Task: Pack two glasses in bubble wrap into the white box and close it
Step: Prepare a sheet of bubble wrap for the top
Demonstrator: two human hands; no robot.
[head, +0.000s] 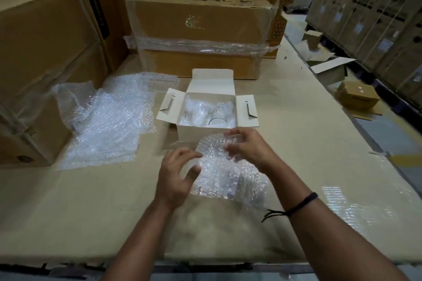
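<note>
Here, white box [206,135] open w/ glass [217,117] inside

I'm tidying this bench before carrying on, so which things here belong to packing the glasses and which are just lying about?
Part of the job: white box, open; glass inside it; bubble wrap sheet, pinched by right hand, left hand at its edge.
Lying about: spare bubble wrap on the left; taped brown carton behind; small cartons on the floor.
</note>
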